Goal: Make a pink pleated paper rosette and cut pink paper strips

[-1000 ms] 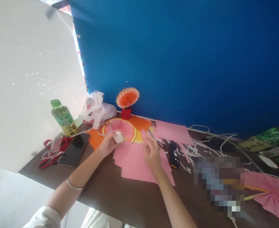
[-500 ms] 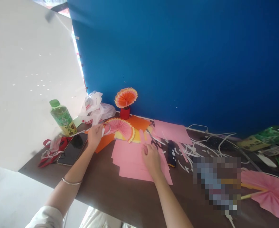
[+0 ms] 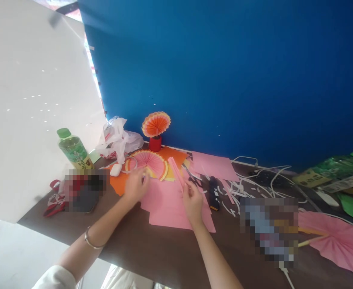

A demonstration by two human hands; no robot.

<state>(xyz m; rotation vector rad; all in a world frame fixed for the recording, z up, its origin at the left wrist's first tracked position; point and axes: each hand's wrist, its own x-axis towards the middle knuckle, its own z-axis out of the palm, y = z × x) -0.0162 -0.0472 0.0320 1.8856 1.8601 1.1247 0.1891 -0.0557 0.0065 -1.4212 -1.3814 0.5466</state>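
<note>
My right hand (image 3: 193,201) is closed on a narrow pleated strip of pink paper (image 3: 175,168), which sticks up and to the left from the fingers. Under it lie several sheets of pink paper (image 3: 167,218). My left hand (image 3: 136,187) hovers at the left edge of these sheets, smeared by motion, so its fingers are unclear. Just beyond it are a pink and yellow paper fan (image 3: 149,159), a clear ring like a tape roll (image 3: 130,164) and a small white case (image 3: 115,169). Scissors (image 3: 195,180) lie beyond my right hand.
A round orange paper fan (image 3: 156,124) stands in a red holder by the blue wall. A green-capped bottle (image 3: 76,150) and plastic bags (image 3: 120,138) are at left. A dark cutter (image 3: 214,193), paper scraps, white cables (image 3: 274,180) and a large pink fan (image 3: 337,241) lie at right.
My left hand has moved right and toward me, away from the white case and clear ring, to the pink sheets. My right hand has turned the pleated strip, which now shows more of its length.
</note>
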